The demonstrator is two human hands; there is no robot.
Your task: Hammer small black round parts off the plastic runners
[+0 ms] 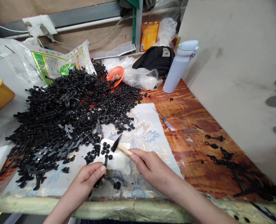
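Note:
My right hand (149, 161) is closed around the pale wooden handle of a small hammer (115, 144). Its black head has one tapered end and hovers just over a white pad (121, 163). Several small round black pieces (105, 147) sit on that pad, left of the hammer head. Pinched in my left hand (88, 177) are black strip parts with round ends (111, 180), which stick out past my fingertips. My fingers hide the rest of them. A large heap of similar black parts (70, 109) covers the table beyond and to the left of my hands.
A patterned sheet (152, 124) lies on the wood-grain table (184, 124), with a thin screwdriver-like tool (167, 123) at its right edge. Behind are an orange dish (112, 73), a black bag (156, 60) and a light-blue bottle (178, 68). More black pieces (240, 171) lie front right.

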